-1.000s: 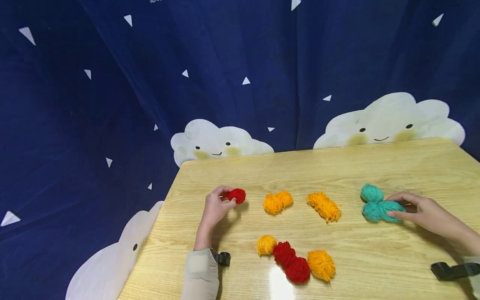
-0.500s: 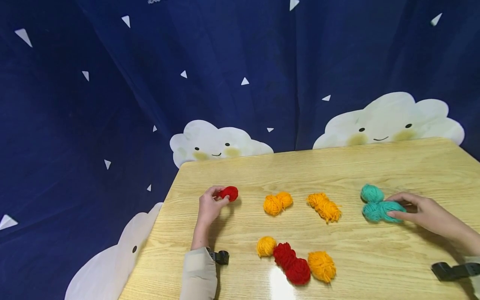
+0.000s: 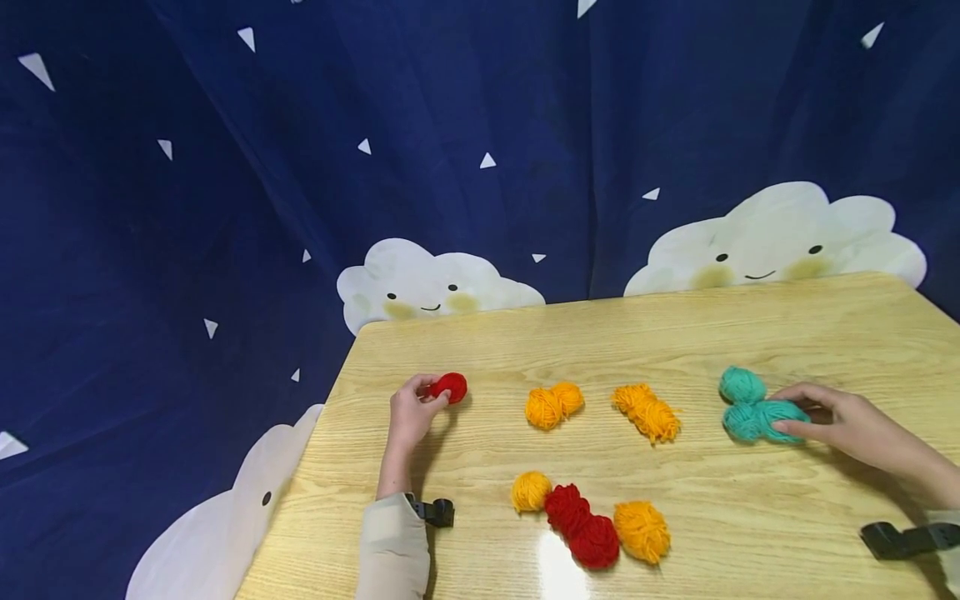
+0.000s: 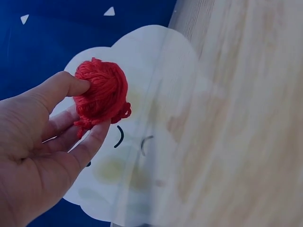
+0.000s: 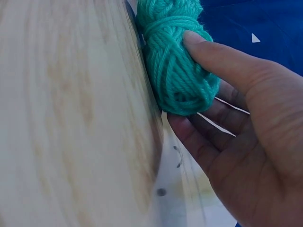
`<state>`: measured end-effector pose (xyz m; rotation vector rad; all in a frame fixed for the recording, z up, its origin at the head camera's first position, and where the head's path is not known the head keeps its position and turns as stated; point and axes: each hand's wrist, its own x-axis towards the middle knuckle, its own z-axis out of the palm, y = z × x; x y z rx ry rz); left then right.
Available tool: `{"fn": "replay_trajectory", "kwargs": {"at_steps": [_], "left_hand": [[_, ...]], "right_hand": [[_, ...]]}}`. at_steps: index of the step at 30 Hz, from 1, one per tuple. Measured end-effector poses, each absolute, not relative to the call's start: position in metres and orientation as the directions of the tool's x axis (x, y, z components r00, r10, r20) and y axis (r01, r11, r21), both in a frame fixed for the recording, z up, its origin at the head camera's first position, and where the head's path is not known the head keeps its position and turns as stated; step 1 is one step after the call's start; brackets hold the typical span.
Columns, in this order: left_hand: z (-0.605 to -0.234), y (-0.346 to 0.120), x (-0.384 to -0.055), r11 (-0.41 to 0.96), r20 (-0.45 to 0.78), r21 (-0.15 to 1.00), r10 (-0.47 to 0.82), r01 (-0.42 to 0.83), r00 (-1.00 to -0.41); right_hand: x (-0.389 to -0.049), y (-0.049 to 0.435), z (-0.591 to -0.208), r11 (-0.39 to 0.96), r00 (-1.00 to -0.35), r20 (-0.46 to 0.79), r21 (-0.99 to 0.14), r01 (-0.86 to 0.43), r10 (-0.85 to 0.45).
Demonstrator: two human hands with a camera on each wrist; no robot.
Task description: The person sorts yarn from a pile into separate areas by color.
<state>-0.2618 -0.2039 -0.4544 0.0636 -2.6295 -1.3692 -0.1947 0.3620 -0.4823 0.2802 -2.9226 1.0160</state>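
My left hand [image 3: 411,413] pinches a small red ball of yarn [image 3: 452,387] between thumb and fingers, close over the left side of the table. In the left wrist view the red yarn [image 4: 102,90] shows its wound strands, thumb on one side and fingertips under the other. At the right, my right hand [image 3: 847,421] grips the near end of a teal skein of yarn [image 3: 750,422], pinched in at its middle. The right wrist view has the thumb lying on the teal yarn [image 5: 177,71], with fingers behind it. A round teal ball [image 3: 742,385] sits against the skein's far side.
Two orange skeins, one tied at its middle [image 3: 553,406] and one twisted [image 3: 647,413], lie mid-table. Nearer the front, a red skein [image 3: 581,527] lies between a small orange ball [image 3: 531,492] and a larger one [image 3: 642,532]. A blue cloud-print curtain [image 3: 480,100] hangs behind the table [image 3: 720,500].
My left hand has moved a little to the left with the red ball of yarn. The right hand keeps its hold on the teal skein in the same place.
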Motion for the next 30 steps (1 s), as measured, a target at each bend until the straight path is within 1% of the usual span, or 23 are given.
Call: {"fn": "replay_trajectory", "kwargs": {"at_steps": [8, 15, 23, 30], "left_hand": [[-0.457, -0.207, -0.261, 0.601, 0.113, 0.799, -0.094, 0.034, -0.989], [-0.463, -0.207, -0.263, 0.615, 0.112, 0.787, -0.055, 0.055, -0.992], [-0.465, -0.207, -0.263, 0.629, 0.089, 0.776, -0.046, 0.041, -0.995], [-0.464, -0.208, -0.262, 0.642, 0.083, 0.765, -0.023, 0.049, -0.996]], "right_hand": [[-0.195, 0.362, -0.482, 0.775, -0.984, 0.089, -0.607, -0.174, -0.152], [-0.195, 0.364, -0.483, 0.781, -0.984, 0.076, -0.600, -0.174, -0.160], [-0.194, 0.365, -0.483, 0.780, -0.984, 0.077, -0.601, -0.174, -0.161], [-0.195, 0.365, -0.483, 0.782, -0.986, 0.047, -0.603, -0.157, -0.161]]}}
